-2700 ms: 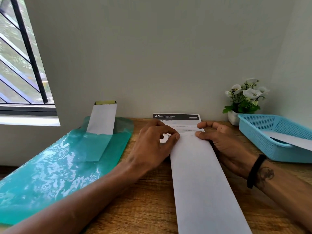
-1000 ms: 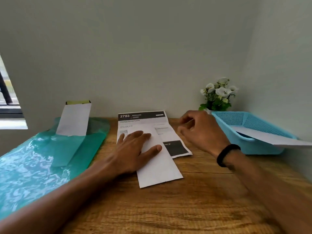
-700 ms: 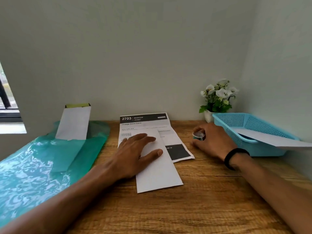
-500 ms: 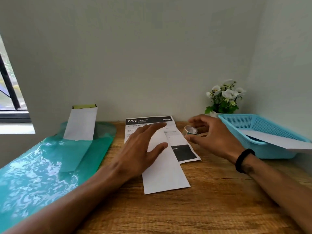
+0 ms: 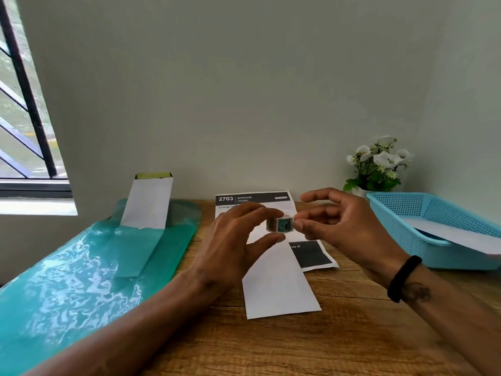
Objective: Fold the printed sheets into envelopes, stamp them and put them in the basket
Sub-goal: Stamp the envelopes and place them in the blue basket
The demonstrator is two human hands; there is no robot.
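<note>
I have lifted my left hand [image 5: 233,240] off the folded envelope [image 5: 279,283], which it was pinning flat a second ago, and brought it up to meet my right hand [image 5: 341,226]. The right hand has fetched a small roll of stamps [image 5: 280,224] from beside the basket [image 5: 423,226] and now pinches it between thumb and fingertips above the paper. My left fingers are curled at the roll's other side, seemingly picking at its free end; I cannot tell whether they truly grip it. So folding looks finished for this piece and stamping is starting.

The envelope is a long, plain white, matte strip lying loose on the wood-grain worktop [image 5: 352,343], overlapping a printed sheet [image 5: 311,253] with black header and block. The roll is a squat cylinder, glossy, with a dark teal print. The basket is pale blue perforated plastic, already holding one white envelope. At left lies a shiny, rippled teal plastic folder [image 5: 81,280] with a white sleeve poking out.
</note>
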